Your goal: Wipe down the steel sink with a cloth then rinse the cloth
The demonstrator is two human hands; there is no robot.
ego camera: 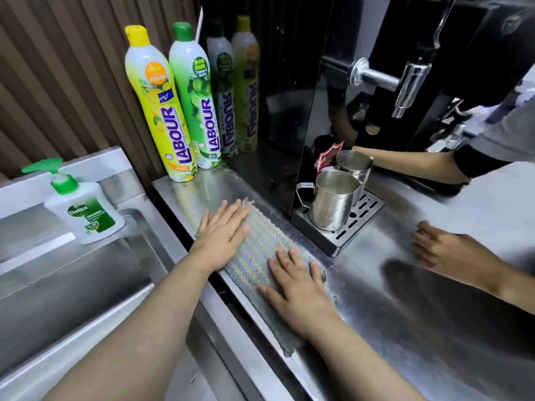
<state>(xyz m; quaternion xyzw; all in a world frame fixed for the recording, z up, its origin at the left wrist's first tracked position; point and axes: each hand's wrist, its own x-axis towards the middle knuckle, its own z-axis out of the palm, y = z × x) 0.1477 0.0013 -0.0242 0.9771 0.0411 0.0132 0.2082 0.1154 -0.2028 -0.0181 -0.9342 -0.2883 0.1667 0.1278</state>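
A striped grey-blue cloth [262, 250] lies spread flat on the steel counter [405, 319], close to its left edge. My left hand [223, 231] presses palm-down on the cloth's far end, fingers apart. My right hand [301, 290] rests flat on its near end, fingers spread. Neither hand grips the cloth. The steel sink [72, 290] sits lower, to the left of the counter, under my left forearm.
A Dettol pump bottle [86, 212] stands on the sink's rim. Two Labour dish-soap bottles [173, 111] stand at the counter's back. Two steel jugs [333, 204] sit at a black dispenser's drip tray [364, 211]. Another person's hand [451, 253] rests on the counter at right.
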